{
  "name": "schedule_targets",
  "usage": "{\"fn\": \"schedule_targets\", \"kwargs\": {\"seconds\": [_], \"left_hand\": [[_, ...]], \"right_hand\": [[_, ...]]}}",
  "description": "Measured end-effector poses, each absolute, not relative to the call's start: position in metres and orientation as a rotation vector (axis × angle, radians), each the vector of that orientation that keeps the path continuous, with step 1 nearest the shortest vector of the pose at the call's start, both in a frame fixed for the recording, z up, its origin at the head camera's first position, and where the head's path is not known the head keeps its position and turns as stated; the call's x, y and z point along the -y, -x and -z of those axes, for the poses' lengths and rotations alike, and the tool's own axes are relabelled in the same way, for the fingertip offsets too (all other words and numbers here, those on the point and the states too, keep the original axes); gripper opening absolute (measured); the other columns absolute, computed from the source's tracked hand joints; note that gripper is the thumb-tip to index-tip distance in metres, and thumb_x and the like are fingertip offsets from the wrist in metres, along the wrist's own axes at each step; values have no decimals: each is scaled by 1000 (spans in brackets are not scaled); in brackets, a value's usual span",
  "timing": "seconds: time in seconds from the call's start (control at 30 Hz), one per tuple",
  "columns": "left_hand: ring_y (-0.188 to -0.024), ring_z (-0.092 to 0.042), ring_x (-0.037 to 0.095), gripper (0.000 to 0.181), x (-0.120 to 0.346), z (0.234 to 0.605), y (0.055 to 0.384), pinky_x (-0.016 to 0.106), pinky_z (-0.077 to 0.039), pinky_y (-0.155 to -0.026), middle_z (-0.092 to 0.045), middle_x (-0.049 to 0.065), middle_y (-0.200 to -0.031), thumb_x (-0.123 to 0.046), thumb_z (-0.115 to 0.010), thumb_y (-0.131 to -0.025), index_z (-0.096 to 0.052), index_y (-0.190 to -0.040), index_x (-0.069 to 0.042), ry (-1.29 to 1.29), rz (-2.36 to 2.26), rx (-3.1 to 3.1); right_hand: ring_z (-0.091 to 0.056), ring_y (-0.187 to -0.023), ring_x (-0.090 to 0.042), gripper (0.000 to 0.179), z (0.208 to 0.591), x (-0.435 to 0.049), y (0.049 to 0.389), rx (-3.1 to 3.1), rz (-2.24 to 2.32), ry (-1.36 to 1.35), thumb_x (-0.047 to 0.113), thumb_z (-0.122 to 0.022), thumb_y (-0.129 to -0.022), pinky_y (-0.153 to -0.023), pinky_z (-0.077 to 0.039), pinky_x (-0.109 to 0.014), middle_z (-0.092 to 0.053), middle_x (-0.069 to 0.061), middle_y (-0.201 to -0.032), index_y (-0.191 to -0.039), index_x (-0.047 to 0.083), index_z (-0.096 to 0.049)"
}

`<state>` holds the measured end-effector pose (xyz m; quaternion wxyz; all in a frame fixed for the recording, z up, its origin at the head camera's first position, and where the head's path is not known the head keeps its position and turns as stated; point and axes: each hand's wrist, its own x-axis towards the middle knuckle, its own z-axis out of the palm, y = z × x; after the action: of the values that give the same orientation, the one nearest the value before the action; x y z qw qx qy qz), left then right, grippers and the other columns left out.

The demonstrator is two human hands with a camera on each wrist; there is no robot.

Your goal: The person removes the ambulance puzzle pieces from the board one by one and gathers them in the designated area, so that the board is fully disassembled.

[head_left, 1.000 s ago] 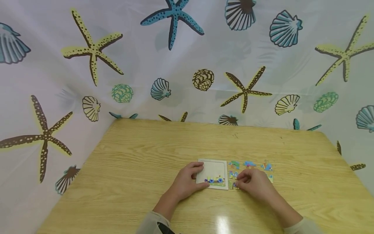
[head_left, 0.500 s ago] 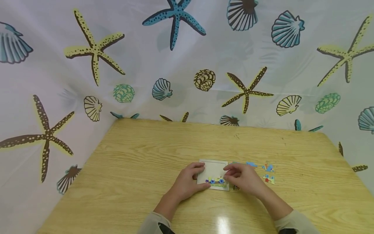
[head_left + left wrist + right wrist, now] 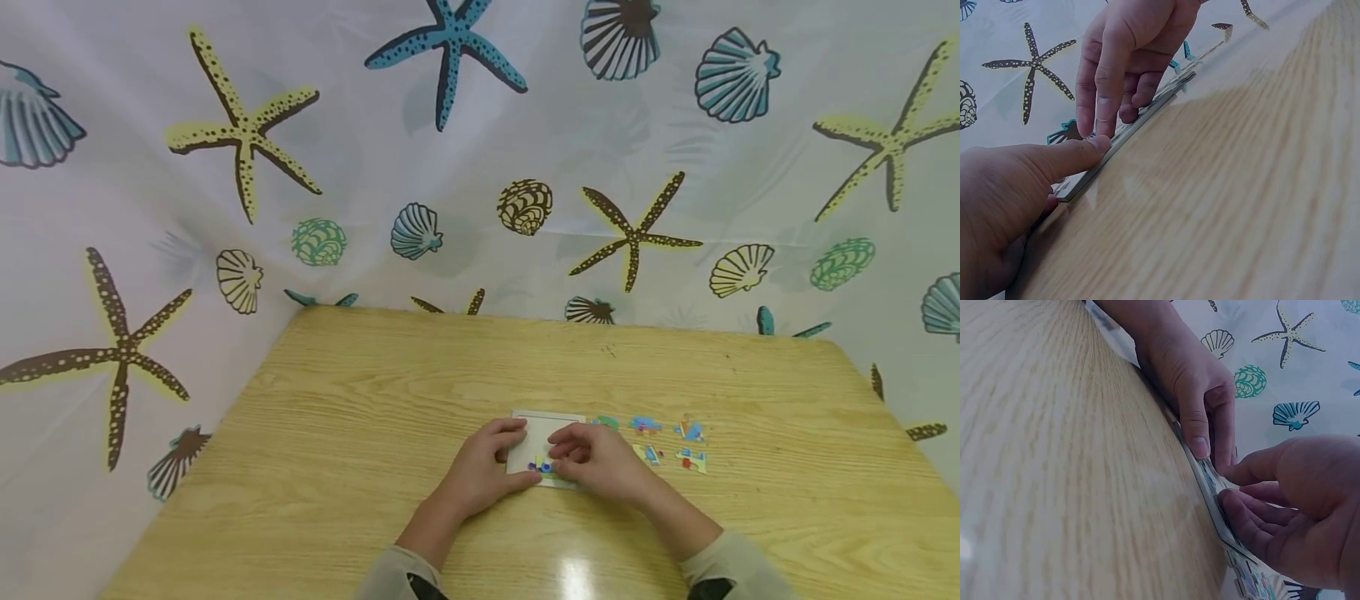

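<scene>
A small white puzzle board [image 3: 534, 439] lies flat on the table, with a few fitted pieces showing a vehicle [image 3: 542, 466] along its lower edge. My left hand [image 3: 480, 468] grips the board's left side, its thumb [image 3: 1082, 156] on the front border. Over the lower right of the board, my right hand [image 3: 603, 465] holds thumb and index finger together in a pinch, low against the surface. The puzzle piece between those fingertips is mostly hidden in every view. In the right wrist view the board's thin edge [image 3: 1210, 509] runs just below my fingers.
Several loose puzzle pieces lie right of the board, among them a green one [image 3: 606, 422], a blue one [image 3: 645, 424] and a yellow-and-red one [image 3: 692, 460]. A wooden table [image 3: 375, 400] carries everything. Behind it hangs a cloth [image 3: 465, 167] printed with starfish and shells.
My right hand has moved left from the loose pieces onto the board, covering the vehicle's right part. The left hand has kept its grip on the board.
</scene>
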<state>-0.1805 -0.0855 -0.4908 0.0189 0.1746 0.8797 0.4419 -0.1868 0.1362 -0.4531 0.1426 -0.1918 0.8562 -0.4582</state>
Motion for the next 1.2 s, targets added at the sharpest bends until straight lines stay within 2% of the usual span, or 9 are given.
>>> {"fn": "schedule_targets", "kwargs": {"seconds": [0.13,0.33,0.43,0.67,0.9,1.2], "left_hand": [[-112,-57,17,65,86,491,181,29,-49,-89,-55,1,-145,-34,-84,-81,-63,-132,0,-558,-1394,-2730],[-113,-58,20,65,86,492,181,29,-50,-89,-57,3,-142,-33,-85,-80,-64,-130,2,-583,-1398,-2745],[-117,-58,21,65,86,492,181,31,-51,-90,-57,4,-142,-33,-86,-79,-64,-130,2,-586,-1400,-2745],[-118,-59,22,65,86,492,182,32,-52,-91,-56,3,-143,-32,-86,-79,-64,-131,1,-586,-1391,-2738],[-115,-58,18,67,85,491,180,32,-50,-91,-54,-1,-145,-34,-85,-79,-62,-133,-2,-556,-1377,-2720],[-110,-56,16,66,84,489,180,29,-49,-88,-54,0,-145,-34,-84,-81,-62,-134,-1,-561,-1345,-2743]], "right_hand": [[-64,-86,-15,31,455,-134,188,-2482,1290,572,9,-75,-87,-71,-53,-23,-71,-9,-109,-117,2,-67],[-63,-91,-13,28,455,-131,190,-2530,1256,569,8,-77,-85,-81,-53,-28,-69,-3,-103,-111,8,-69],[-65,-90,-14,26,454,-131,190,-2515,1275,561,7,-76,-86,-82,-55,-31,-68,-2,-100,-111,8,-69],[-67,-91,-17,23,452,-135,191,-2405,1358,547,10,-73,-89,-82,-56,-30,-69,-7,-104,-111,4,-69],[-69,-97,-18,36,452,-144,192,-2175,1578,413,15,-71,-93,-82,-60,-35,-69,-18,-114,-121,-6,-64],[-69,-101,-16,39,451,-159,189,-2164,1585,395,18,-71,-93,-82,-59,-30,-69,-18,-119,-122,-7,-63]]}}
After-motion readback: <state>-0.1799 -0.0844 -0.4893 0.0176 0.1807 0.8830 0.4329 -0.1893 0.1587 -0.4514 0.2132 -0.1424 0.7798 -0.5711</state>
